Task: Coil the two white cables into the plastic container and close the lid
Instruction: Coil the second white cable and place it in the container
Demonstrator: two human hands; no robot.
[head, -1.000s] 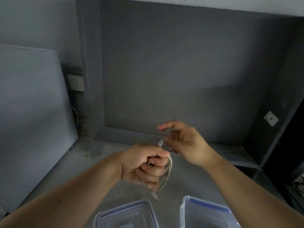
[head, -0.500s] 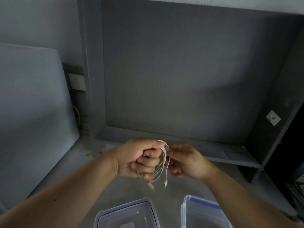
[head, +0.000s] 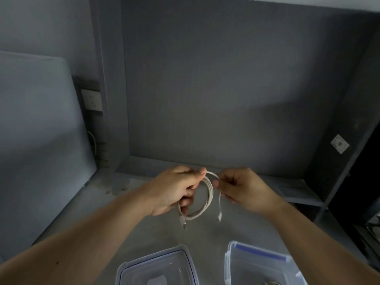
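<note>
Closest to the person, at the bottom edge, sit two clear plastic pieces with blue trim, side by side on the grey table [head: 156,233]; the left piece [head: 158,266] has rounded corners and a smooth, see-through face with something pale under or inside it; the right piece [head: 259,264] has a blue strip along its top; which one is the container and which is the lid, I cannot tell; something thin and grey shows at its bottom edge, maybe the other cable, but it is too small to say.

Above them, held in the air, is one white cable [head: 206,199], thin, bendy and wound into round loops; the left hand [head: 174,192] is closed around the loops; the right hand [head: 242,190] pinches a loose tail whose plug hangs down.

So the winding looks nearly done; putting this coil in and shutting the lid are still left.

Farthest back stand a flat, dull grey wall panel [head: 226,89] and a white wall socket [head: 92,99].
</note>
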